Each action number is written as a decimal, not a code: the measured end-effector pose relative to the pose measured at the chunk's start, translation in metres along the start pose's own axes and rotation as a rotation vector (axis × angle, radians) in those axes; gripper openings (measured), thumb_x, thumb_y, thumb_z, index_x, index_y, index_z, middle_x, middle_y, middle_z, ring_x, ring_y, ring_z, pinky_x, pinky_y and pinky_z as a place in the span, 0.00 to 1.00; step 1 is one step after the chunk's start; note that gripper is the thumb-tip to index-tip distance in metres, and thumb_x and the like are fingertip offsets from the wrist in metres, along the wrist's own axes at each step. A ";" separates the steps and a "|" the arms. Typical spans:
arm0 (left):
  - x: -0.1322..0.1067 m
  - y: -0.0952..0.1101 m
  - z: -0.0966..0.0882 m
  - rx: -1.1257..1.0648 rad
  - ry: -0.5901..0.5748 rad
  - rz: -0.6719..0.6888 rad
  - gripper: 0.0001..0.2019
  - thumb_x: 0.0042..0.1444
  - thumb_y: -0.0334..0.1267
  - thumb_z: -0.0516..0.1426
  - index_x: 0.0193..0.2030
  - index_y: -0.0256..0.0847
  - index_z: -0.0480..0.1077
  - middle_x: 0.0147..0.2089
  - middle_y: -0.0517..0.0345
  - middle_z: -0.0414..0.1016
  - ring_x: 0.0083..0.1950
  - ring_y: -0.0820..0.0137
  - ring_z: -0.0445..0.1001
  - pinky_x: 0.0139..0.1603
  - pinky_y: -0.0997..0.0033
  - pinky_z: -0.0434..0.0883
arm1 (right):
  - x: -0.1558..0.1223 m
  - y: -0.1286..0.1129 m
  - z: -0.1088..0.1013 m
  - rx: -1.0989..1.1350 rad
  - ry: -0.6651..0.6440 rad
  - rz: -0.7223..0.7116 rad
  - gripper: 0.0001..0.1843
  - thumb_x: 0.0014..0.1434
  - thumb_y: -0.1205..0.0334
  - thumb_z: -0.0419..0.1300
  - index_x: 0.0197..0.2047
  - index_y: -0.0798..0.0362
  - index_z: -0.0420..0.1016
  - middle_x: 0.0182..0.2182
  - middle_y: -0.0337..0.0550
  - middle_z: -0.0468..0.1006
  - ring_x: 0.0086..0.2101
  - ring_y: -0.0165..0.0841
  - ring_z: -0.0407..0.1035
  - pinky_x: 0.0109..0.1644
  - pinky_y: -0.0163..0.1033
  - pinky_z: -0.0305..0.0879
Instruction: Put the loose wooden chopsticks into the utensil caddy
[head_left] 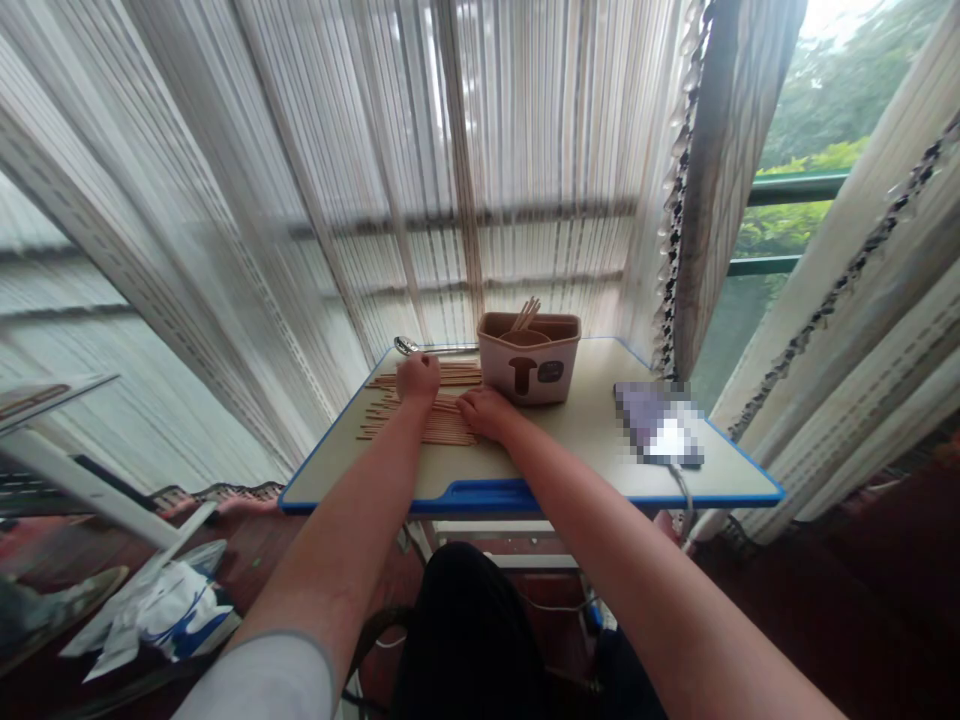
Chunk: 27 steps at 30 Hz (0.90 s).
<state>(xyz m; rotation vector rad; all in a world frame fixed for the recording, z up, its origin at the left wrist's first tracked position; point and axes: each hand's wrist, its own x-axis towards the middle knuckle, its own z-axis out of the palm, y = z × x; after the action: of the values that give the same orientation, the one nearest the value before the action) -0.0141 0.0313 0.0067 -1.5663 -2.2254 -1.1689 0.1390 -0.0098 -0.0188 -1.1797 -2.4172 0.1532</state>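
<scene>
wooden sticks (448,430) lie in rows on left half of table (592,415), left hand (418,379) curled over them, can't tell if pinching. right hand (485,412) at their right ends, fingers bent, pinch unclear; holder (529,368) just behind, sticks inside.

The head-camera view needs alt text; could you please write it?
A person's left hand and right hand are at thin sticks on a blue-edged table, beside a container holding more sticks. Striped curtains hang behind.

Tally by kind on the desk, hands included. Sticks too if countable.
Left hand and right hand: 2
Container: 1
Metal utensil: 1
Pixelated device: 1
Total: 5
Chopsticks excluded: too dense to count.
</scene>
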 end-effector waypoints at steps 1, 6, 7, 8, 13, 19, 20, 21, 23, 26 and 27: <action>0.000 -0.001 0.000 0.001 0.003 0.010 0.17 0.57 0.42 0.46 0.38 0.38 0.74 0.37 0.45 0.77 0.41 0.61 0.73 0.40 0.67 0.65 | -0.001 0.000 -0.001 -0.003 0.002 -0.001 0.23 0.64 0.54 0.43 0.43 0.57 0.75 0.45 0.49 0.76 0.46 0.33 0.67 0.51 0.34 0.57; 0.002 -0.002 0.001 0.013 0.014 0.035 0.16 0.57 0.41 0.46 0.38 0.38 0.73 0.38 0.45 0.77 0.41 0.61 0.73 0.40 0.67 0.64 | -0.002 0.000 -0.003 -0.026 0.008 0.040 0.18 0.61 0.62 0.47 0.42 0.58 0.77 0.43 0.51 0.76 0.45 0.35 0.67 0.50 0.35 0.58; 0.002 -0.002 0.001 0.016 0.014 0.036 0.16 0.57 0.41 0.46 0.38 0.38 0.73 0.38 0.46 0.77 0.41 0.61 0.73 0.40 0.68 0.64 | -0.002 0.001 -0.003 -0.029 0.006 0.050 0.17 0.61 0.64 0.48 0.42 0.58 0.77 0.43 0.51 0.77 0.45 0.35 0.68 0.50 0.35 0.58; 0.002 -0.002 0.001 0.022 0.009 0.034 0.16 0.57 0.41 0.46 0.38 0.38 0.73 0.38 0.46 0.77 0.41 0.61 0.73 0.40 0.68 0.64 | -0.002 0.002 -0.003 -0.031 0.005 0.059 0.17 0.60 0.66 0.48 0.43 0.58 0.77 0.43 0.51 0.76 0.45 0.35 0.68 0.50 0.35 0.58; 0.003 -0.002 0.004 0.041 0.001 0.053 0.16 0.58 0.41 0.45 0.37 0.37 0.72 0.38 0.47 0.76 0.42 0.63 0.72 0.42 0.68 0.63 | 0.000 0.009 -0.001 -0.046 0.013 0.109 0.17 0.58 0.68 0.49 0.46 0.61 0.76 0.45 0.54 0.75 0.46 0.38 0.67 0.52 0.37 0.57; 0.002 -0.004 0.004 0.015 0.005 0.062 0.16 0.57 0.42 0.46 0.36 0.37 0.72 0.37 0.47 0.76 0.40 0.63 0.72 0.41 0.68 0.63 | -0.002 0.013 -0.004 -0.050 0.034 0.129 0.15 0.59 0.65 0.51 0.43 0.58 0.77 0.42 0.52 0.77 0.43 0.36 0.68 0.49 0.36 0.59; 0.002 -0.004 0.004 0.014 0.005 0.062 0.16 0.57 0.42 0.46 0.36 0.37 0.72 0.36 0.47 0.76 0.40 0.63 0.72 0.40 0.68 0.63 | -0.003 0.013 -0.005 -0.045 0.047 0.124 0.15 0.60 0.64 0.50 0.43 0.57 0.77 0.42 0.51 0.77 0.43 0.35 0.68 0.48 0.35 0.60; 0.001 -0.004 0.003 0.012 0.005 0.063 0.16 0.57 0.42 0.46 0.35 0.37 0.72 0.36 0.47 0.76 0.40 0.63 0.72 0.40 0.68 0.63 | -0.004 0.014 -0.006 -0.039 0.061 0.116 0.16 0.60 0.64 0.50 0.43 0.56 0.77 0.42 0.50 0.77 0.43 0.34 0.68 0.48 0.35 0.60; 0.001 -0.004 0.001 0.008 0.004 0.068 0.16 0.57 0.42 0.46 0.35 0.37 0.72 0.36 0.47 0.76 0.39 0.63 0.73 0.39 0.69 0.63 | -0.005 0.014 -0.009 -0.026 0.093 0.097 0.16 0.61 0.63 0.49 0.44 0.55 0.77 0.42 0.48 0.77 0.43 0.33 0.68 0.48 0.34 0.59; 0.000 -0.004 0.000 0.006 0.004 0.073 0.16 0.57 0.42 0.46 0.35 0.37 0.72 0.35 0.47 0.77 0.39 0.63 0.73 0.38 0.69 0.63 | -0.006 0.015 -0.013 0.014 0.163 0.076 0.17 0.62 0.61 0.48 0.42 0.56 0.77 0.41 0.48 0.77 0.43 0.33 0.68 0.47 0.35 0.60; 0.000 -0.004 0.000 0.007 0.003 0.072 0.16 0.57 0.42 0.46 0.35 0.38 0.72 0.35 0.47 0.77 0.39 0.63 0.73 0.38 0.69 0.63 | -0.006 0.015 -0.014 0.034 0.193 0.070 0.17 0.62 0.61 0.47 0.42 0.56 0.77 0.41 0.48 0.77 0.42 0.34 0.68 0.47 0.35 0.60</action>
<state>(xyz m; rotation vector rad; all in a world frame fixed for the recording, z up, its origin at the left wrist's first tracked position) -0.0174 0.0305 0.0050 -1.6267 -2.1492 -1.1419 0.1591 -0.0066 -0.0128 -1.2066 -2.1997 0.0968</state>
